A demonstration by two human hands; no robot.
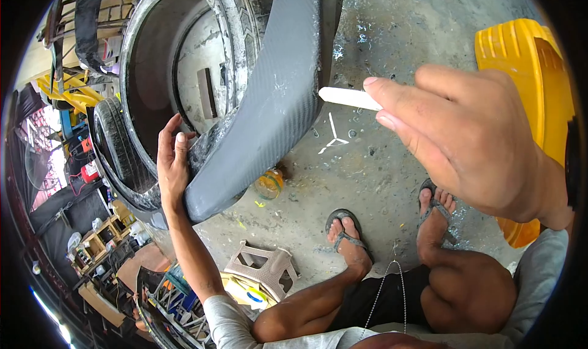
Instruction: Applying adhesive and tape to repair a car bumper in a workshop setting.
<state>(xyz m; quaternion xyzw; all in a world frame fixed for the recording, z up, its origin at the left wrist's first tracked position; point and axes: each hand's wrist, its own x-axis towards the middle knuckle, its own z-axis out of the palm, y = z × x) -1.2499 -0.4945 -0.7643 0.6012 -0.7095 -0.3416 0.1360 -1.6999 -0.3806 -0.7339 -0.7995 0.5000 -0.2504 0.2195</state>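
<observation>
A long dark grey carbon-fibre-patterned panel (pixel 263 122) lies tilted across stacked tyres (pixel 242 24), with some whitish residue on its surface. My left hand (pixel 173 171) rests against the panel's left end beside a tyre, fingers loosely bent and apart. My right hand (pixel 465 131) pinches a short flat white stick (pixel 346 97) between thumb and index finger, its tip at the right edge of the panel's bend; whether it touches is hard to tell.
Yellow moulded panels (pixel 508 49) stand at right. A plastic stool (pixel 260 263) is below the panel, near my feet in sandals. A yellowish container (pixel 269 183) sits on the stained concrete floor (pixel 392 153). Cluttered wooden shelves (pixel 104 245) and more parts fill the left.
</observation>
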